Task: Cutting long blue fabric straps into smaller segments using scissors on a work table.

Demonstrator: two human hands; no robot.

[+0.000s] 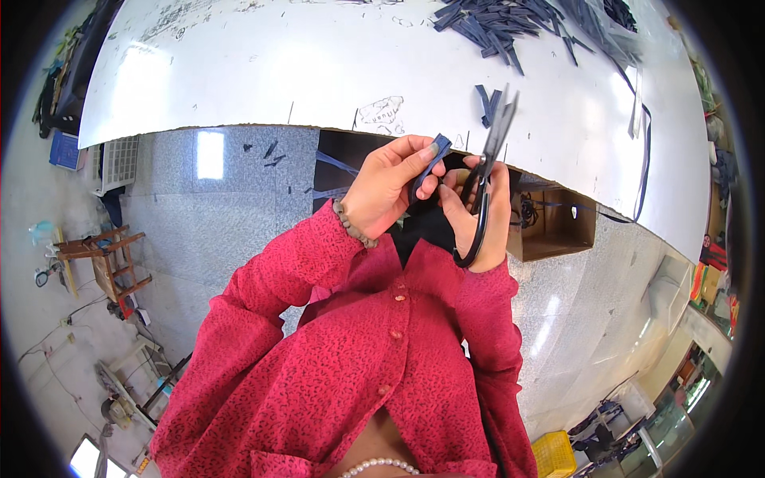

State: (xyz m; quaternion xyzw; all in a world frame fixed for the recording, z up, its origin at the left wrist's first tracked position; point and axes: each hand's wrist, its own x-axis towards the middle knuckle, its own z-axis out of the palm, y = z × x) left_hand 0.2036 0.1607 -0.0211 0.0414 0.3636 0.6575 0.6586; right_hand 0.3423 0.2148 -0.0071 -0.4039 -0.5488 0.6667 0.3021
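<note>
Between the thumb and fingers of my left hand [384,185] is a dark blue fabric strip [439,148], folded over, its top end sticking up past the fingertips. My right hand [492,225] is closed around a pair of scissors [500,127] with black handles. The blades point up and away, slightly parted, over the front edge of the white table [271,80]. My right fingertips are close to the lower part of the strip; whether they touch it is hidden. A few short cut strips [484,104] lie just left of the blades.
A pile of cut blue strips [490,24] lies at the far right of the table, with a long strip [647,147] trailing over the edge. Below the table stands an open cardboard box [558,231]. A wooden stool [115,267] is on the left, a yellow crate [554,454] lower right.
</note>
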